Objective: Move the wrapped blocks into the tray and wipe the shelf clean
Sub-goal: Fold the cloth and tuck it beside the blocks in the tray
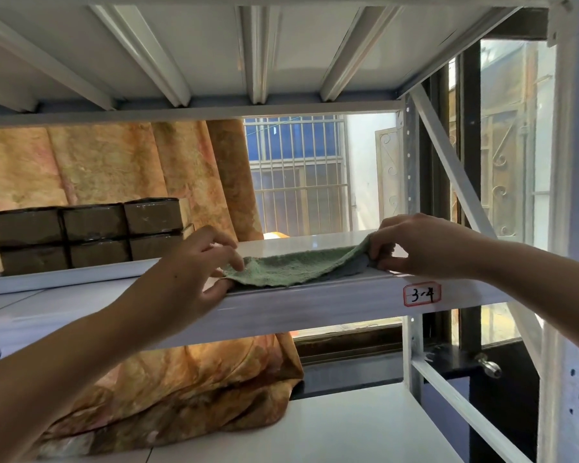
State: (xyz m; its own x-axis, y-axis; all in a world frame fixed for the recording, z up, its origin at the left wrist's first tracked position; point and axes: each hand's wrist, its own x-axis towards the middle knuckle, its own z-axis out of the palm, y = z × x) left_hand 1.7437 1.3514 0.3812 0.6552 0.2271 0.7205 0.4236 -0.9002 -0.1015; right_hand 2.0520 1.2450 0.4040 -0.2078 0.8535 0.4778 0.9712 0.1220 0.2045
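Shelf (315,302) top foreshortened, tray (64,279) floor hidden

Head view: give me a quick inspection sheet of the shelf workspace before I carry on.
Surface: white shelf, bare to the right of the blocks; label reads 3-4 on the front edge.
Job's things: wrapped blocks stacked two high in a white tray at left; green cloth spread along the shelf's front edge.
Clutter: nothing seen.
Grippers: left hand pinches the cloth's left end, right hand its right end.
Cables: nothing seen.
Surroundings: orange curtain behind, barred window, another shelf above.
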